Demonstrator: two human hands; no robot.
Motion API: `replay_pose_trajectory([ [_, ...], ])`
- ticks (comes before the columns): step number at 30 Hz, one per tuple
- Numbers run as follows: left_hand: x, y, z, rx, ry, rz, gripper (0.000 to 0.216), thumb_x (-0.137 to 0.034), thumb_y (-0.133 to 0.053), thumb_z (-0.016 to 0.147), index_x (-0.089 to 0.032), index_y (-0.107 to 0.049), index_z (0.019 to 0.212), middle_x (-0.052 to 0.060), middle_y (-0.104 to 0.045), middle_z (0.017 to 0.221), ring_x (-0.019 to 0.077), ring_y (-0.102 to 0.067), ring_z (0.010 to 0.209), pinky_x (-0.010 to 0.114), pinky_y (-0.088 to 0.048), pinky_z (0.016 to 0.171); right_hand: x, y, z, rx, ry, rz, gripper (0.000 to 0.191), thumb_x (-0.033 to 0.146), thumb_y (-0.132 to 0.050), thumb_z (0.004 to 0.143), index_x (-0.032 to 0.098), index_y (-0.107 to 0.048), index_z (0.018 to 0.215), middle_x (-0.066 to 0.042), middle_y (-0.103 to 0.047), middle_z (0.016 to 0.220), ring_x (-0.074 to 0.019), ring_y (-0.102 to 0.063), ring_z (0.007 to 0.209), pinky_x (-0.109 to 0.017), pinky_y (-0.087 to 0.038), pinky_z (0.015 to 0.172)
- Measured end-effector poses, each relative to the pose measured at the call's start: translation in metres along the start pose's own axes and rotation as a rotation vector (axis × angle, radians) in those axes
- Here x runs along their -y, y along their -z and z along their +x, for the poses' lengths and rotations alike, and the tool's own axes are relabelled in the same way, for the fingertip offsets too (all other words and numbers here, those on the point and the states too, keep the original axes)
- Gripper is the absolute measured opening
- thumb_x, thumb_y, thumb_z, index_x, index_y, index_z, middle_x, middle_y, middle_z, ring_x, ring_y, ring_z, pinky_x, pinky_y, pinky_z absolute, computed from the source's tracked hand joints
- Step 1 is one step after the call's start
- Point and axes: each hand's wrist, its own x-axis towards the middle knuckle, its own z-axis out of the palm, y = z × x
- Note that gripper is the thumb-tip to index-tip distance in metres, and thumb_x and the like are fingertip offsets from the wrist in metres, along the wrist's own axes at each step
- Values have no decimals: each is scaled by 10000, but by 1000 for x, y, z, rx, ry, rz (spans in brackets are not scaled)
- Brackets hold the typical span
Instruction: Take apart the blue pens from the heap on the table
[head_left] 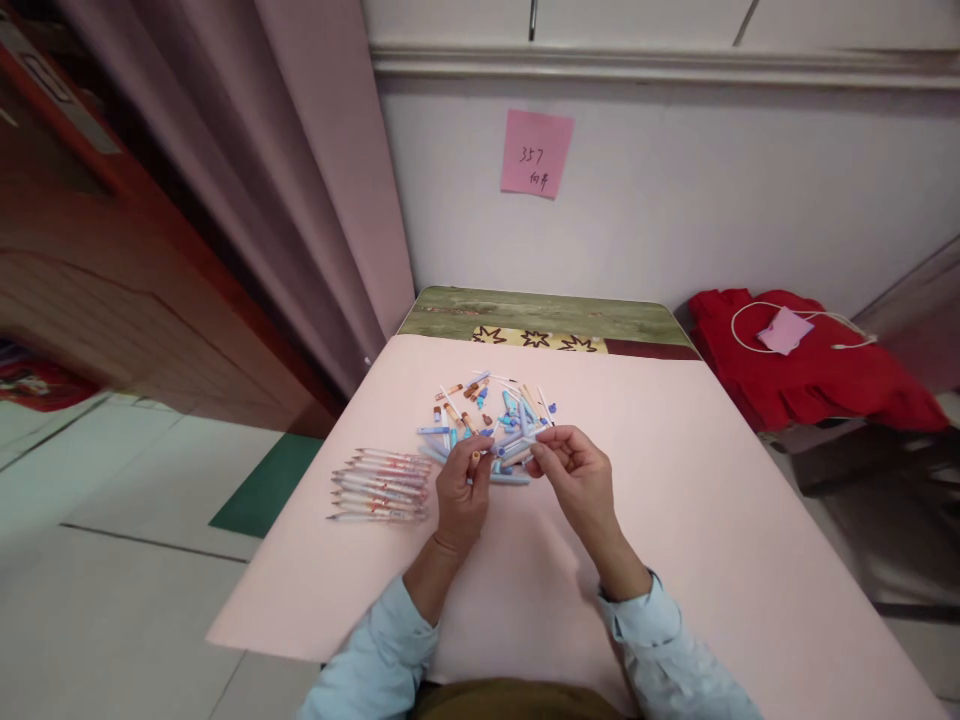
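Observation:
Above a loose pile of pen parts [517,405], both of my hands are raised close together. My left hand [461,490] is closed around a slim pen barrel [475,457], whose tan end shows between the fingers. My right hand [581,475] pinches a thin whitish pen piece [538,436] between thumb and fingertips; its exact kind is too small to make out. Blue, light blue, tan and brown barrels, caps and thin white refills lie under and beyond the hands. Left of my left hand, several white patterned pens [379,487] lie side by side in a row.
Pale pink paper [675,520] covers the table, with a green wood-patterned strip [600,305] at its far edge. A pink note [536,155] is stuck to the wall. At right, a red cloth [825,385] carries a white cable and paper slips. A curtain [330,180] hangs at left.

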Motion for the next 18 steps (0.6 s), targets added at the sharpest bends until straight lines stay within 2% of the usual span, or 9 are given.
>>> replay_pose_trajectory([
  [2, 0, 0, -1, 9, 4, -4, 183, -260, -550, 920, -205, -645, 1066, 70, -700, 1024, 162, -647, 834, 302, -516, 786, 3, 1, -6, 9, 77, -65, 144, 305, -704, 827, 200, -628, 890, 6, -690, 708, -139, -675, 620, -267, -563, 611],
  [7, 1, -1, -2, 27, -25, -43, 179, -235, -536, 926, -208, -638, 1071, 79, -704, 1064, 204, -643, 1051, 359, -497, 933, 11, 2, -16, 27, 291, -334, 74, 216, -641, 855, 208, -659, 926, -37, -705, 850, -160, -692, 712, -296, -578, 684],
  [12, 3, -2, -2, 46, -8, -42, 186, -233, -540, 924, -208, -637, 1080, 80, -705, 1080, 208, -645, 1053, 365, -499, 931, 18, -2, -18, 2, 464, -486, 122, 151, -610, 846, 229, -668, 921, -24, -697, 822, -151, -670, 704, -280, -568, 665],
  [18, 6, -2, -5, 40, 72, -48, 205, -270, -562, 919, -216, -647, 1097, 67, -716, 1063, 190, -660, 943, 323, -512, 844, 17, -5, -17, 0, 505, -514, 141, 146, -597, 854, 239, -672, 929, -28, -710, 833, -158, -671, 732, -284, -570, 666],
])
